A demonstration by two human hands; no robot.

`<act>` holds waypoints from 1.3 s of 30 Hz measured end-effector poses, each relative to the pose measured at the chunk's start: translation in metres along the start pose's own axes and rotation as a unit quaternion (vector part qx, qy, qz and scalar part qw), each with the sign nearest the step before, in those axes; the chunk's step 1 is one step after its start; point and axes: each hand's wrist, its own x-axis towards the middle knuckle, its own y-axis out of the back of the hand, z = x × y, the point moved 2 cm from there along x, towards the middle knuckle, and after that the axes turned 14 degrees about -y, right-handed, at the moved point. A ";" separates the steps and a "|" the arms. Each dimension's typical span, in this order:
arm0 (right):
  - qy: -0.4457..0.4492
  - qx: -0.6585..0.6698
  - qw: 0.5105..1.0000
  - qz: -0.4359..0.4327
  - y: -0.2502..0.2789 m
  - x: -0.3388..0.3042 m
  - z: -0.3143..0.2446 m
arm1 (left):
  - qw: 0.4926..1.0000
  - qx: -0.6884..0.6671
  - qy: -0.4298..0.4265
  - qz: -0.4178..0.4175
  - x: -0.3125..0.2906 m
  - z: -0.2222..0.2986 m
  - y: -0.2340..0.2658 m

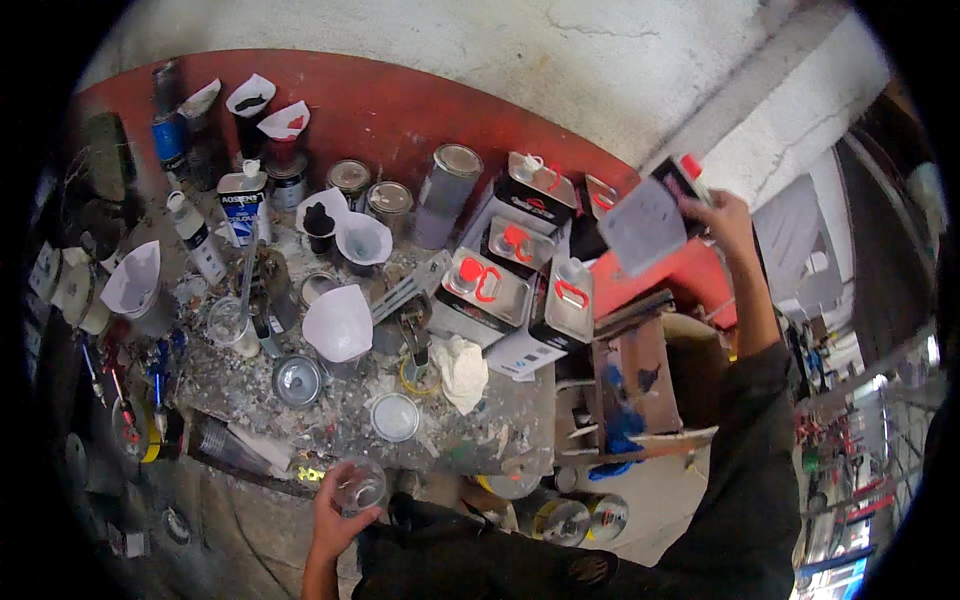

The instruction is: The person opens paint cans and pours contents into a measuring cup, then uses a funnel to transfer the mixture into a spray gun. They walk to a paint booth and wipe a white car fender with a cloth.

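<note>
Low, by the workbench's front edge, my left hand [338,515] is closed around a clear plastic cup [361,486]. My right hand [722,215] is raised high on the right and grips a can [646,228] near its top. That can is grey-white and black with a red cap, and it is tilted in the air beside the wall. Below and left of it stand several rectangular metal cans with red or grey caps, among them a red-capped can [484,288] and a grey-capped can [569,298].
The stained workbench [455,440] carries paper-lined cups, such as a white paper strainer [338,323], round tins [390,205], a crumpled cloth [463,374] and a round lid [395,416]. A wooden shelf box [640,378] stands right of it. Tins [561,521] sit below.
</note>
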 end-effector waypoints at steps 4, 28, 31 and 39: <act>-0.058 -0.007 0.992 0.114 -0.040 0.089 -0.021 | 0.994 0.022 -0.037 0.103 -0.019 -0.005 -0.002; 0.047 0.026 0.954 0.295 -0.100 0.137 -0.010 | 0.970 0.069 -0.013 0.231 -0.048 0.013 0.004; 0.057 0.218 0.924 0.309 -0.103 0.108 -0.016 | 0.956 0.093 0.018 0.276 -0.054 0.052 0.003; 0.026 0.402 0.912 0.084 -0.124 -0.036 0.049 | 0.983 0.066 -0.050 0.165 -0.033 0.091 0.084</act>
